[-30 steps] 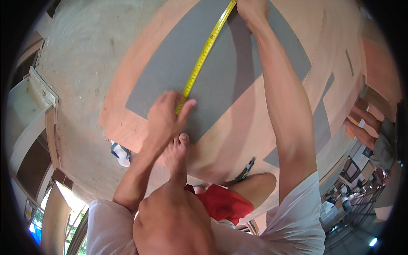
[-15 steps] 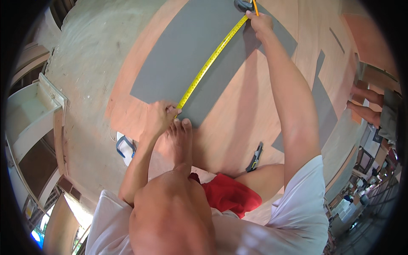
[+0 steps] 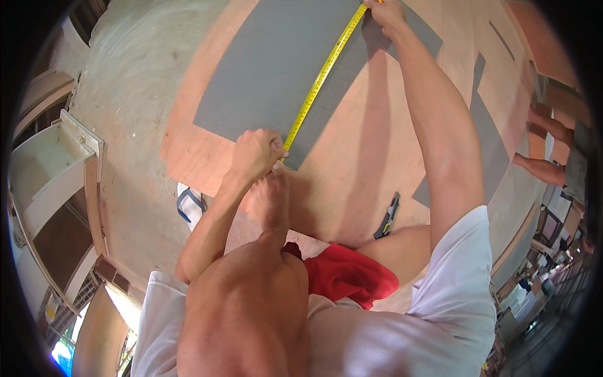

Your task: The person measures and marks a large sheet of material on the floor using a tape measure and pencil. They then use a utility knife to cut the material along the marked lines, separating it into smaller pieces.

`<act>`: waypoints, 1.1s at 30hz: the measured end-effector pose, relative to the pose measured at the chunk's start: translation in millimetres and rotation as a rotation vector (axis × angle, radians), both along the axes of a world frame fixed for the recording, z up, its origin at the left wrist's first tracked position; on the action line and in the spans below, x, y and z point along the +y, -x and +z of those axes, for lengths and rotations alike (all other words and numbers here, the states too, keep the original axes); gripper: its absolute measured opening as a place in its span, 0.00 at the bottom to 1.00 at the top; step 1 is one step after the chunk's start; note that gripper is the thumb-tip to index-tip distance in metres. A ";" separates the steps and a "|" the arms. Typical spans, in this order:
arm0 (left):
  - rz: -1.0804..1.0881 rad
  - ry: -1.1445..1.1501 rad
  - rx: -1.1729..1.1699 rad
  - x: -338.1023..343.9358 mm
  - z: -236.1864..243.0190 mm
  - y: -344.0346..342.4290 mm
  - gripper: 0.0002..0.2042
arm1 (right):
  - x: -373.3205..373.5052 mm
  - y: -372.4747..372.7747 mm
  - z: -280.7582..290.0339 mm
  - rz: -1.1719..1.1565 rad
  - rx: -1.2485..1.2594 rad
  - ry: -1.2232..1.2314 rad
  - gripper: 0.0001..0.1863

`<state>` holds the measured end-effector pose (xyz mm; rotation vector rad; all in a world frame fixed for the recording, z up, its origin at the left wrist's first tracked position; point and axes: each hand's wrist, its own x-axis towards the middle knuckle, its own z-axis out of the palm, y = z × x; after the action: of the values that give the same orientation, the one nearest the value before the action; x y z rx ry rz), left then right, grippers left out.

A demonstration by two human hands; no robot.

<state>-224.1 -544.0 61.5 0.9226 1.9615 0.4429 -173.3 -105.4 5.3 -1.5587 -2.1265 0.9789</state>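
Stretching diagonally across the grey sheet (image 3: 276, 69), the yellow tape measure (image 3: 320, 78) runs from the left hand (image 3: 254, 154), fingers pinching it, to the right hand (image 3: 386, 11), fingers gripping its far end.

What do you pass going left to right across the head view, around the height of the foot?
White open cabinet box → blue-handled tool on the floor → bare foot → utility knife lying on the plywood sheet → another person's legs at the right edge.
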 end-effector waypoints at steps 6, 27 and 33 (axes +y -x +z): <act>-0.214 -0.083 0.151 9.4 -3.9 -7.0 0.12 | 23.4 -25.3 -12.9 0.050 -0.049 -0.099 0.14; -0.326 0.098 0.249 35.5 4.4 -20.6 0.10 | 24.8 -39.0 16.4 -0.087 0.084 0.251 0.14; -0.525 0.240 0.243 72.7 17.4 -11.7 0.13 | 14.4 -52.2 14.6 -0.134 0.001 0.174 0.14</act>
<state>-212.4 -471.2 78.9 1.3221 1.8338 -0.2095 -121.0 -91.0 19.9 -1.7559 -1.9516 1.1436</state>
